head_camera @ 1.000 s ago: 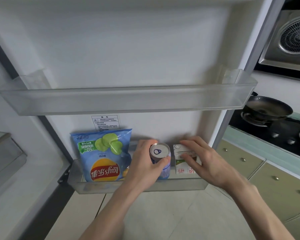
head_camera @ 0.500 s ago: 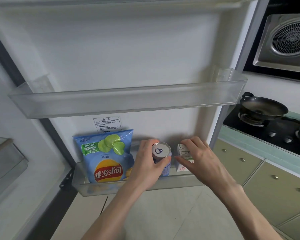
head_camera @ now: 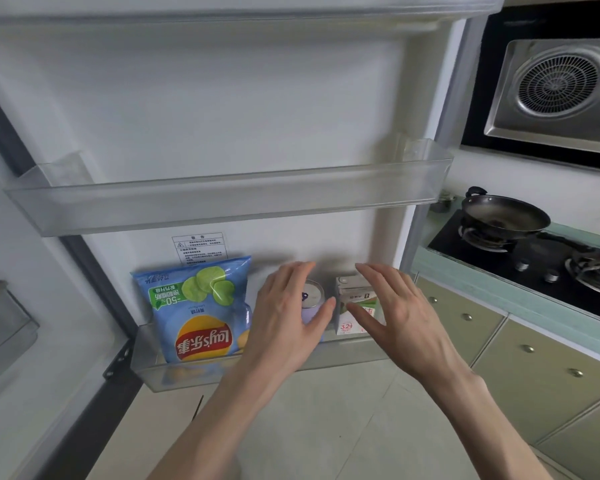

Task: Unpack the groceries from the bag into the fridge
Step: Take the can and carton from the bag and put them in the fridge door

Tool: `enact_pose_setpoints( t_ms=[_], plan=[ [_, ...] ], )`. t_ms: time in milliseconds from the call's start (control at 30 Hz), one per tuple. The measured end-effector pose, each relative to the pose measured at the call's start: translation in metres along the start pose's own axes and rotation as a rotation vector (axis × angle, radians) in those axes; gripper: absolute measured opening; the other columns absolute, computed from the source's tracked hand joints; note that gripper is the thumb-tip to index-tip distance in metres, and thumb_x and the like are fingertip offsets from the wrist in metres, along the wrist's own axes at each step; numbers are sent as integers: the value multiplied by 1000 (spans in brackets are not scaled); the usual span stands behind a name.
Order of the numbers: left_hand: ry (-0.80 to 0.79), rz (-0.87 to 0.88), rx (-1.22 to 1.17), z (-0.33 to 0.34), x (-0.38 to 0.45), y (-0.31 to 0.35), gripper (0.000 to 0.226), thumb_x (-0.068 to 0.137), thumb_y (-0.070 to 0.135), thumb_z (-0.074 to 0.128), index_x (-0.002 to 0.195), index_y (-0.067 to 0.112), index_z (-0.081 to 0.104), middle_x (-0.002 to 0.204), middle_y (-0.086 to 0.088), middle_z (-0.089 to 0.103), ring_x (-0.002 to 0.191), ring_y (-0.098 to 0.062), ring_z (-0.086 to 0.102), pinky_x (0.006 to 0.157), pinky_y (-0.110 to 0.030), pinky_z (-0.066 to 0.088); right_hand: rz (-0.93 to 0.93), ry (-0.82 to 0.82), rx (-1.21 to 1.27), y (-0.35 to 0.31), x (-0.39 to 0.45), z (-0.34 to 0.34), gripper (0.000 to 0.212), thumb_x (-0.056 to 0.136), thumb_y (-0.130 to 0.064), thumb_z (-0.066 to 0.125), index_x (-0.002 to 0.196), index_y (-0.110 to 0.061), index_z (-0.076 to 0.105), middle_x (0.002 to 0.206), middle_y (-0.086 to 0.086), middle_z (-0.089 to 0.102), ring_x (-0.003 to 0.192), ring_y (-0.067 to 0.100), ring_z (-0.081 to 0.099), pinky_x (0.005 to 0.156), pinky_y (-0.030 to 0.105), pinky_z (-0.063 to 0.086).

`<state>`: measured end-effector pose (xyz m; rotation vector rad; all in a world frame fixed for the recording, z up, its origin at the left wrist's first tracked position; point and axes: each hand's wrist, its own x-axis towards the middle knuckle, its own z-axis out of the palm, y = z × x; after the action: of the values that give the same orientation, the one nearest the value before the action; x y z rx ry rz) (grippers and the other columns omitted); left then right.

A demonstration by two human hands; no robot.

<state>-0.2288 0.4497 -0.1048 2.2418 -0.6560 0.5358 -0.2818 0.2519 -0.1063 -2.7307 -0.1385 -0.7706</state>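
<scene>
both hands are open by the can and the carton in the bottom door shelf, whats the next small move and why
Probably draw both hands back toward the bag. The can and carton stand upright in the bottom door shelf beside the chip bag, and the left hand and right hand grip nothing.

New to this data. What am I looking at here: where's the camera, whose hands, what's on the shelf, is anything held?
There is no machine: a person wears one wide-angle camera on the head, looking down at their own hands. They face an open fridge door. The lower door shelf holds a blue chip bag, a can and a small milk carton, all standing upright. The left hand is in front of the can, the right hand in front of the carton, both with straight, spread fingers. Neither grips anything. The upper door shelf shows nothing in it. A stove with a wok is to the right.
</scene>
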Motion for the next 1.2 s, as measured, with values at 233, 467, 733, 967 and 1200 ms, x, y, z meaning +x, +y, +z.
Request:
enact_pose_setpoints(
  t_ms=[233,467,733,967,1200],
  plan=[
    [32,179,-11,16,-4,56,48,95,44,58,134,17,59,132,4,59,126,-18,53,107,-31,43,60,82,-44,24,-36,-57,59,98,-49,58,148,-21,46,144,-7,50,127,20,54,99,36,49],
    [-24,342,15,69,-9,137,47,98,39,59,136,11,58,135,-1,57,128,-25,54,119,-43,35,277,141,-215,80,-110,-135,59,98,-50,56,147,-19,48,144,-4,52,130,22,54,106,37,46],
    [-112,501,-63,150,-36,270,52,100,41,56,140,8,56,142,-6,57,136,-27,51,114,-50,39,572,233,-448,147,-224,-233,63,101,-54,47,149,-14,47,148,2,54,142,24,46,113,45,41],
    [-201,643,-171,217,-92,402,54,101,46,52,140,9,55,141,-4,56,135,-25,52,116,-47,37,819,275,-649,191,-343,-318,73,99,-64,35,151,-13,45,152,5,51,145,26,43,120,43,32],
    [-289,748,-264,272,-152,505,56,101,48,48,140,8,56,142,-6,58,138,-26,51,119,-47,35,999,288,-747,222,-445,-378,71,99,-64,38,150,-15,46,153,1,50,146,23,41,120,42,31]
  ],
)
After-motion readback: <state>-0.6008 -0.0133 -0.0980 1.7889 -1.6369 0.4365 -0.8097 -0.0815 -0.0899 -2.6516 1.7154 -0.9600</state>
